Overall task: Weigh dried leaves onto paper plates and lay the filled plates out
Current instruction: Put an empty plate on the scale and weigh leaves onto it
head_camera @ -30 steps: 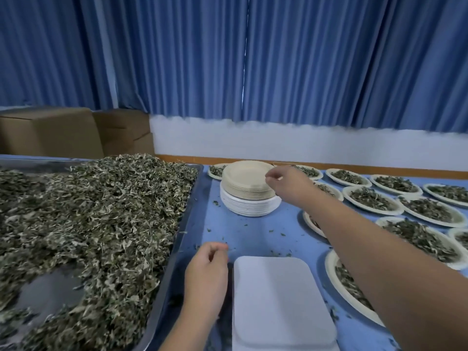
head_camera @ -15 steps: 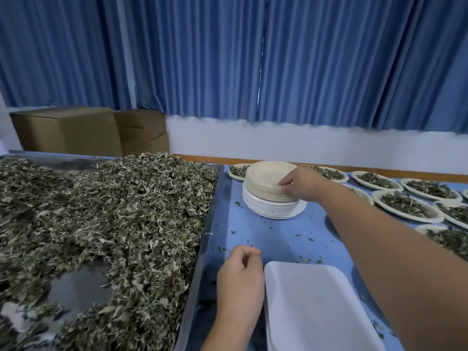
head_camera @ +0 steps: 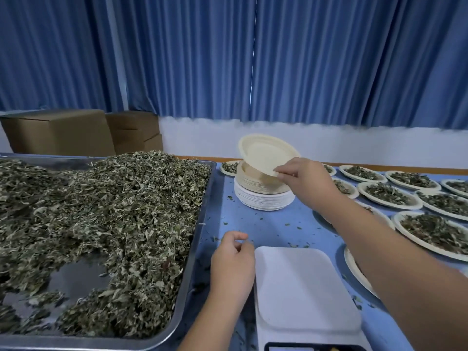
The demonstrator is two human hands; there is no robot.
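Observation:
My right hand (head_camera: 305,182) pinches the near rim of one cream paper plate (head_camera: 266,153), tilted up above the stack of paper plates (head_camera: 263,196) at the table's middle. My left hand (head_camera: 233,259) hovers loosely curled and holds nothing, between the metal tray's rim (head_camera: 200,229) and the white scale (head_camera: 301,287). The scale's platform is bare. Dried leaves (head_camera: 101,211) are heaped in the big tray on the left. Several filled plates (head_camera: 390,195) lie in rows on the right.
The blue table (head_camera: 273,226) is strewn with leaf crumbs. Cardboard boxes (head_camera: 60,133) stand behind the tray, under blue curtains. One filled plate (head_camera: 359,272) sits partly hidden under my right forearm, close to the scale.
My right hand has taken the top plate by its rim and lifted it, tilted, off the stack. The left hand has stayed beside the scale.

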